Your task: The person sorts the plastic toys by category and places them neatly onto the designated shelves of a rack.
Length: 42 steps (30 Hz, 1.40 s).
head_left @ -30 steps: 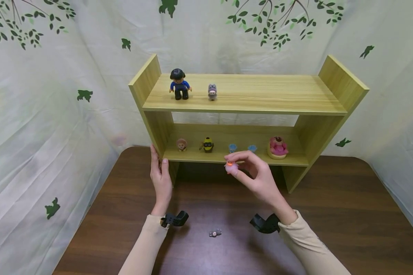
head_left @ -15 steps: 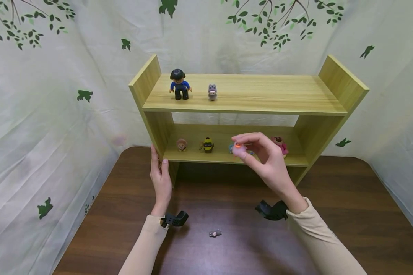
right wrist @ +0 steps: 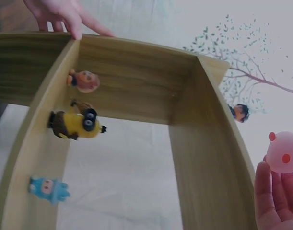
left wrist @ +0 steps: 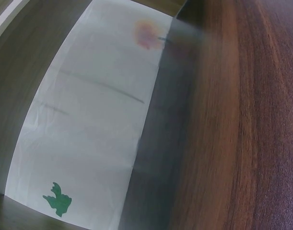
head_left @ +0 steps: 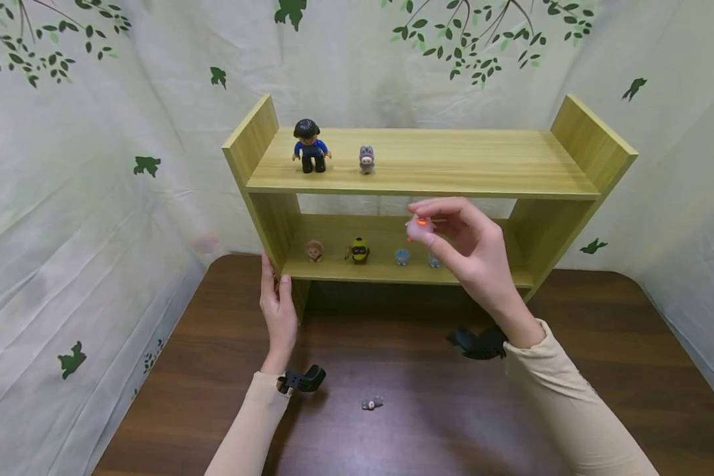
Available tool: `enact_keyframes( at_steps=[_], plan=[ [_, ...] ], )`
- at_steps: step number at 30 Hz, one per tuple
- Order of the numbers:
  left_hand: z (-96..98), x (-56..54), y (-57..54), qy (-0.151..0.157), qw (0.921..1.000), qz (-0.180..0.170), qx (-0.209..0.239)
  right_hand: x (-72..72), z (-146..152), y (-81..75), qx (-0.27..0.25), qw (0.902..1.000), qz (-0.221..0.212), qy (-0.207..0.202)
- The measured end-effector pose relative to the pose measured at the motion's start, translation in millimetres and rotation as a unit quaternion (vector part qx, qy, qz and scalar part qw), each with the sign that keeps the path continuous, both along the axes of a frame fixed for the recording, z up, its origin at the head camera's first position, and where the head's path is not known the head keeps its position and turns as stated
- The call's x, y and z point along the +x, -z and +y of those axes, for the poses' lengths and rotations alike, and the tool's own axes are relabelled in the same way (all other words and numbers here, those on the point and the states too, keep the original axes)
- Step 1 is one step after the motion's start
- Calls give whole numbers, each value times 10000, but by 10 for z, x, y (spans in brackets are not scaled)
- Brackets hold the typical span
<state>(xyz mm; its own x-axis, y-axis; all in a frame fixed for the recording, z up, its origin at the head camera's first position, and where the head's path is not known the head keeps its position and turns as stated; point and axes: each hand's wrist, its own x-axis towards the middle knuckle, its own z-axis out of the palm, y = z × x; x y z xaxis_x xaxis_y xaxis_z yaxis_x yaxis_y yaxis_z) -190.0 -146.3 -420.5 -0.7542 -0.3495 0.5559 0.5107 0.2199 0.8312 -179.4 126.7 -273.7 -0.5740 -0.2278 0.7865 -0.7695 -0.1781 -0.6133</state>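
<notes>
My right hand [head_left: 476, 248] pinches a small pale pink toy figure [head_left: 419, 228] with orange spots between thumb and fingers, in front of the wooden shelf [head_left: 482, 158]. In the right wrist view the pink figure [right wrist: 283, 152] sits at the fingertips, beyond the upper board's edge. My left hand [head_left: 279, 317] rests against the shelf's left side panel, fingers straight along the outside and thumb at the front edge. Two light blue figures [head_left: 402, 256] stand on the middle board below the right hand. The pink bear figure at the right end is hidden behind that hand.
On the top board stand a black-haired toy figure [head_left: 312, 147] and a grey figure [head_left: 366, 160]. A round-headed figure [head_left: 314, 250] and a yellow figure [head_left: 359, 251] occupy the middle board's left half. Another grey figure [head_left: 371, 403] lies on the brown table [head_left: 214, 396].
My right hand has risen and shifted right with the pink figure, from the middle board's front edge to just below the top board. The left hand stays at the side panel.
</notes>
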Motion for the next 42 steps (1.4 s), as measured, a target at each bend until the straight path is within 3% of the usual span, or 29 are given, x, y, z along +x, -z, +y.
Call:
enact_keyframes(
  at_steps=[8, 16, 27, 31, 38, 42],
  plan=[
    [11, -24, -10, 46, 10000, -48, -16, -18, 12, -234, -95, 9995, 128, 269],
    [26, -41, -23, 91, 10000, -32, 15, -174, 37, -433, 53, 9975, 288, 650],
    [62, -67, -32, 128, 9999, -56, 32, -323, 106, -536, 118, 9937, -343, 1062],
    [70, -65, -28, 114, 9999, -98, 69, -320, 108, -600, 350, 9904, -406, 1274],
    [39, -34, 1, -8, 9999, -115, 67, -177, 20, -778, 732, 9863, -542, 1377],
    [21, -21, 11, -32, 9998, -108, 150, -238, -15, -797, 968, 9838, -539, 1409]
  ],
)
